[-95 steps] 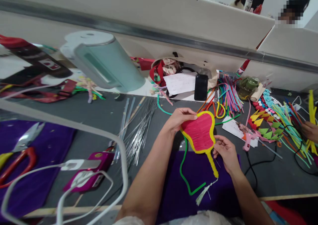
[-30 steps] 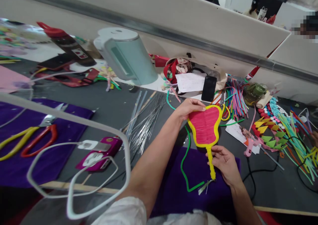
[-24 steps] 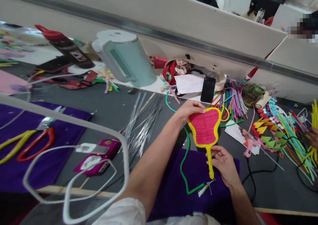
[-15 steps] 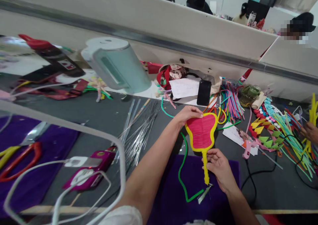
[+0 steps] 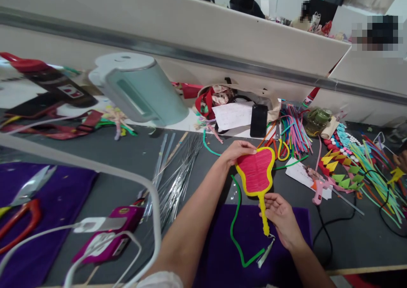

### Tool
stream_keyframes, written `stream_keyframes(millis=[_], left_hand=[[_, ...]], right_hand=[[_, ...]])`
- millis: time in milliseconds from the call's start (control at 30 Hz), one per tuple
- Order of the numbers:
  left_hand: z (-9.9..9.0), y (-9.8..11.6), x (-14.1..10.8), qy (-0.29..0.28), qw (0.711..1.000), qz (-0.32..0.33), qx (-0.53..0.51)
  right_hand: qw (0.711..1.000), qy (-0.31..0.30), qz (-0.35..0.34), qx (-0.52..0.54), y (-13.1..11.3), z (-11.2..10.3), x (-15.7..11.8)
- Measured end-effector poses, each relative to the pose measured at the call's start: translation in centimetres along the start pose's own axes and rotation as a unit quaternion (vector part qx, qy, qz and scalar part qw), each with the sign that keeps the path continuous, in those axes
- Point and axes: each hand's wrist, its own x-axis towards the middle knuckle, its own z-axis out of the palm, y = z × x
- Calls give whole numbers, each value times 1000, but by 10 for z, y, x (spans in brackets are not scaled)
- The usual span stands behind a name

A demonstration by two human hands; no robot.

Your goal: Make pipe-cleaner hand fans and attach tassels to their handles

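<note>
Between my hands is a small hand fan (image 5: pixel 256 171) with a red face, a yellow fuzzy rim and a yellow handle. My left hand (image 5: pixel 239 151) pinches its upper left edge. Around the handle, the fingers of my right hand (image 5: pixel 278 215) are closed from the right side. A pale tassel (image 5: pixel 266 254) hangs from the handle's lower end. The fan is above a purple cloth (image 5: pixel 219 245). Left of the fan, a bent green pipe cleaner (image 5: pixel 234 228) lies partly on the cloth.
Thin metal wires (image 5: pixel 181 178) and a magenta device (image 5: pixel 110 235) lie left. A white tube frame (image 5: pixel 155 211) crosses the near left. Behind stand a kettle (image 5: pixel 143 89) and a phone (image 5: pixel 258 120). To the right are a pink glue gun (image 5: pixel 319 190), yellow-handled scissors (image 5: pixel 282 149) and pipe cleaners (image 5: pixel 295 129).
The view has shifted slightly, so the bottle and kettle appear farther left. Both hands keep their hold on the fan, and its tassel now hangs at a slightly different angle.
</note>
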Motion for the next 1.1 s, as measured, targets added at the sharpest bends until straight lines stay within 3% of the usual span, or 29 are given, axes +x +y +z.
stream_keyframes(millis=[133,267,467,567,667,833,900,967,1100], left_hand=[[2,5,-4,-5,1000,3,11],[10,12,-10,-14,999,23,32],[20,19,-17,-37,997,46,57],[21,23,-22,-51,996,51,57],[21,29,-27,-55,995,60,59],[25,43,-41,-69,991,85,71],[27,49,-47,-82,990,90,74],[30,53,-53,-92,988,100,79],[37,60,-64,-94,983,127,98]], right_hand=[[999,12,-4,-30,2,0,-1],[987,33,-31,-157,5,-4,-5],[889,31,-95,-446,-5,-10,-15],[886,11,-61,-459,-17,-10,-15],[883,2,-63,-464,-39,-13,-12],[825,-11,-174,-537,-101,-27,2],[814,17,-236,-531,-126,-28,13],[798,33,-301,-521,-148,-23,27],[746,-38,-374,-550,-169,6,54]])
